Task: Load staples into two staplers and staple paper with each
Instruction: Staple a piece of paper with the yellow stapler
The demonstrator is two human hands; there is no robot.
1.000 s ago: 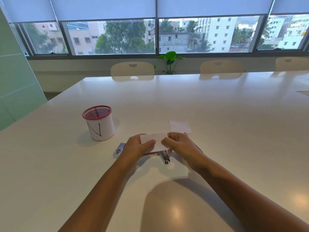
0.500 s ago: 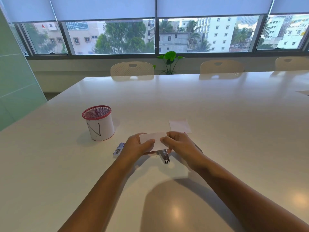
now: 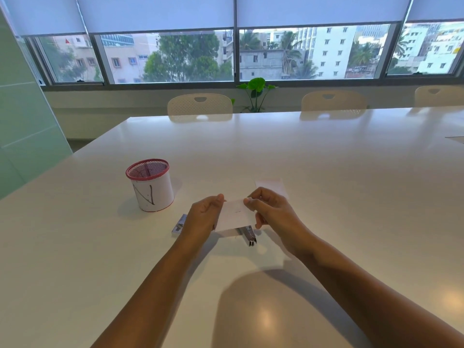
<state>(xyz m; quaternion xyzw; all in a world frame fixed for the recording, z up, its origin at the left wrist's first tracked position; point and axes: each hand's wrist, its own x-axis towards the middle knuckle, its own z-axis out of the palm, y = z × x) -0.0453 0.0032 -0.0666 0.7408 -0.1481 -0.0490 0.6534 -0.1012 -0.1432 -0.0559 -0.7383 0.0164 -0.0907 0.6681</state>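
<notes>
A small white slip of paper [image 3: 234, 215] is held up between both hands, tilted toward the camera. My left hand [image 3: 203, 217] pinches its left edge and my right hand [image 3: 272, 212] pinches its top right corner. Under the paper a metal stapler [image 3: 248, 234] lies on the white table [image 3: 326, 184], only its near end showing. A small staple box [image 3: 179, 225] lies flat just left of my left wrist. A second white paper slip [image 3: 272, 187] lies on the table behind my right hand. No second stapler shows.
A red-rimmed mesh pen cup [image 3: 150, 185] with a white wrap stands to the left of my hands. Cream chairs [image 3: 199, 106] line the table's far edge, with a green plant [image 3: 256, 92] at the window. A green glass wall [image 3: 25, 116] runs along the left.
The paper has been lifted a little and tipped up toward the camera, so more of its face shows. My fingers shifted on its edges. The stapler and staple box stayed put.
</notes>
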